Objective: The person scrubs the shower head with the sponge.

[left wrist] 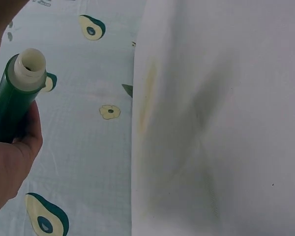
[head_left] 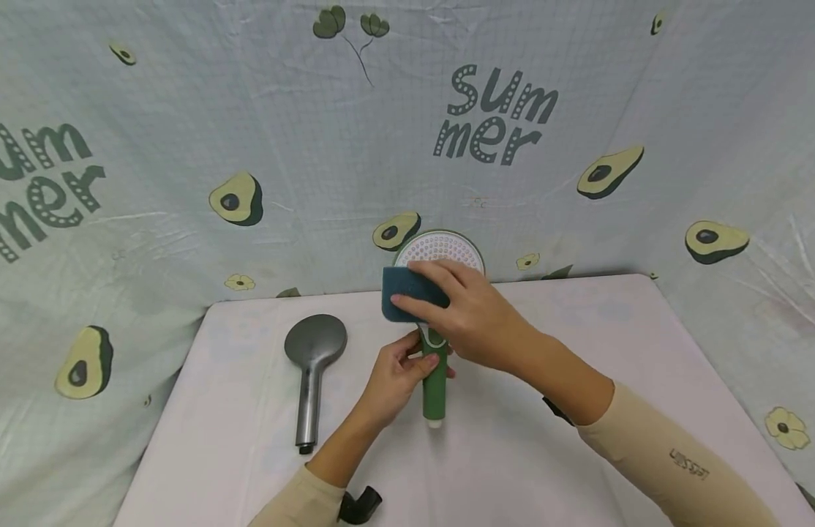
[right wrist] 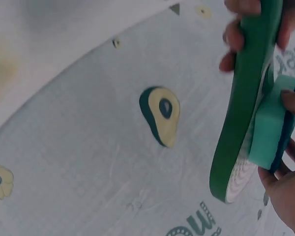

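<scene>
My left hand (head_left: 391, 377) grips the green handle (head_left: 434, 399) of a hand shower (head_left: 440, 241), whose round white spray face is toward me. In my right hand (head_left: 480, 315) is a two-layer sponge (head_left: 399, 293), dark blue on one side. The right wrist view shows the sponge's lighter green layer (right wrist: 266, 130) against the spray face, beside the shower's green back (right wrist: 228, 132). Fingers and sponge cover the lower part of that face in the head view. From the left wrist, the handle's pale open end (left wrist: 30, 66) points toward the camera.
A grey hand shower (head_left: 310, 380) lies on the pink-white table (head_left: 230, 410) to the left. Near my left sleeve is a bent black fitting (head_left: 363, 505). A dark object (head_left: 556, 410) is partly hidden by my right forearm. An avocado-print cloth (head_left: 302, 183) hangs behind the table.
</scene>
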`<move>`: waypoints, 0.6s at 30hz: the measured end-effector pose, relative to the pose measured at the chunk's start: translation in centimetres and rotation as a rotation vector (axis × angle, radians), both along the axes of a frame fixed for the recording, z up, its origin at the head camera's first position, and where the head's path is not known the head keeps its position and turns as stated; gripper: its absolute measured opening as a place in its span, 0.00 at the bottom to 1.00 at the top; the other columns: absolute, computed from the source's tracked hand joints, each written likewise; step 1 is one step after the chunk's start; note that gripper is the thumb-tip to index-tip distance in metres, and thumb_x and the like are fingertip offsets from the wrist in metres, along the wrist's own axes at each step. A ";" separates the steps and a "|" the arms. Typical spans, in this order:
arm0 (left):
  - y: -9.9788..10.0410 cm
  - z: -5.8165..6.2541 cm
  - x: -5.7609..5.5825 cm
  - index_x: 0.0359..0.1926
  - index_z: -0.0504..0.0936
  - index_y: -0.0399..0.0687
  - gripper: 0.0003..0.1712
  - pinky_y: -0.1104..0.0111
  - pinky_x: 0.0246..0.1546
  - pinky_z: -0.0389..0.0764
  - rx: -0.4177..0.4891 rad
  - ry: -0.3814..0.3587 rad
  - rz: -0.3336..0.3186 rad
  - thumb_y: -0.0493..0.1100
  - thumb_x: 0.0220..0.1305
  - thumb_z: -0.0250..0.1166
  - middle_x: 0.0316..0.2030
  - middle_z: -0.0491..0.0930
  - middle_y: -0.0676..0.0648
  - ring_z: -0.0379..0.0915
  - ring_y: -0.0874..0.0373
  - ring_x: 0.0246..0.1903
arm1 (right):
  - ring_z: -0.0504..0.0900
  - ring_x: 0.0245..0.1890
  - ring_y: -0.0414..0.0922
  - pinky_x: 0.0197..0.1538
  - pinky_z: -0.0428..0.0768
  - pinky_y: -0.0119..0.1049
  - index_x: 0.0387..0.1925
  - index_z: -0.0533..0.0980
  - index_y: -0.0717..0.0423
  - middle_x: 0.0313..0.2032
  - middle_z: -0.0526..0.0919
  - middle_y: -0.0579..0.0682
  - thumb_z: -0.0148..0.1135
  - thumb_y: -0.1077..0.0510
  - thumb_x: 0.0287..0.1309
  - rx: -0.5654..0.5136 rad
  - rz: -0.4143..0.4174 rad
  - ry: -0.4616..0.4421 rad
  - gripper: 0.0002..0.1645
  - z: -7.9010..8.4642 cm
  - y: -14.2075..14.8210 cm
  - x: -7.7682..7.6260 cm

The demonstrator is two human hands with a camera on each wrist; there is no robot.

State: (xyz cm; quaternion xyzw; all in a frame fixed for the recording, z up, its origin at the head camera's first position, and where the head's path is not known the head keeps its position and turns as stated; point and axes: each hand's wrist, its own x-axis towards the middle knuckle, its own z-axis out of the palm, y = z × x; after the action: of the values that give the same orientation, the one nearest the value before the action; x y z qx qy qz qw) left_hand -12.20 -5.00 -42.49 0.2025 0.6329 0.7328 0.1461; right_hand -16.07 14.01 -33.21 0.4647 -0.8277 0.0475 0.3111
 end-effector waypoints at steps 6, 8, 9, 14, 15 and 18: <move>-0.4 0.1 -0.2 0.69 0.67 0.29 0.25 0.69 0.49 0.86 0.026 0.027 -0.010 0.35 0.78 0.57 0.56 0.76 0.27 0.87 0.60 0.40 | 0.74 0.65 0.58 0.67 0.77 0.51 0.67 0.77 0.40 0.68 0.72 0.62 0.87 0.53 0.43 0.049 -0.006 0.014 0.47 -0.8 0.4 1.3; -0.4 0.2 -0.2 0.70 0.67 0.29 0.25 0.68 0.49 0.86 0.026 0.037 -0.027 0.35 0.78 0.56 0.56 0.76 0.26 0.87 0.60 0.41 | 0.74 0.65 0.60 0.66 0.78 0.53 0.67 0.77 0.40 0.68 0.71 0.63 0.83 0.55 0.48 0.034 -0.038 0.017 0.43 -0.4 0.8 1.1; -0.4 0.3 -0.2 0.70 0.67 0.30 0.25 0.68 0.49 0.86 0.025 0.040 -0.030 0.35 0.78 0.56 0.56 0.77 0.26 0.87 0.59 0.42 | 0.74 0.64 0.61 0.65 0.79 0.54 0.67 0.76 0.40 0.68 0.71 0.63 0.81 0.57 0.51 0.020 -0.058 0.020 0.41 -0.2 1.1 0.9; -0.5 0.4 -0.2 0.68 0.68 0.29 0.23 0.69 0.49 0.86 0.020 0.038 -0.030 0.34 0.78 0.56 0.55 0.78 0.27 0.88 0.58 0.44 | 0.72 0.65 0.65 0.64 0.77 0.59 0.68 0.75 0.42 0.70 0.69 0.65 0.77 0.63 0.55 -0.083 -0.149 0.029 0.39 1.5 2.8 -0.3; -0.5 0.4 -0.2 0.68 0.69 0.29 0.22 0.69 0.49 0.86 0.018 0.037 -0.032 0.34 0.78 0.56 0.55 0.78 0.26 0.88 0.57 0.44 | 0.71 0.65 0.65 0.65 0.76 0.59 0.68 0.75 0.43 0.70 0.68 0.66 0.78 0.63 0.54 -0.106 -0.159 0.026 0.40 1.8 3.2 -0.6; -0.5 0.3 -0.1 0.68 0.68 0.28 0.23 0.69 0.49 0.85 0.014 0.028 -0.040 0.34 0.78 0.56 0.55 0.78 0.26 0.88 0.58 0.44 | 0.69 0.67 0.65 0.67 0.74 0.61 0.68 0.75 0.44 0.71 0.66 0.66 0.78 0.65 0.53 -0.154 -0.169 0.014 0.42 2.3 3.8 -1.1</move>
State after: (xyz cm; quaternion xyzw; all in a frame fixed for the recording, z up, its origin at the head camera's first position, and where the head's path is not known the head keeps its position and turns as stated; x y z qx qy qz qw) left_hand -12.29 -5.51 -42.21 0.2261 0.6257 0.7312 0.1505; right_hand -17.17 17.78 -30.88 0.3683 -0.8555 0.0815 0.3546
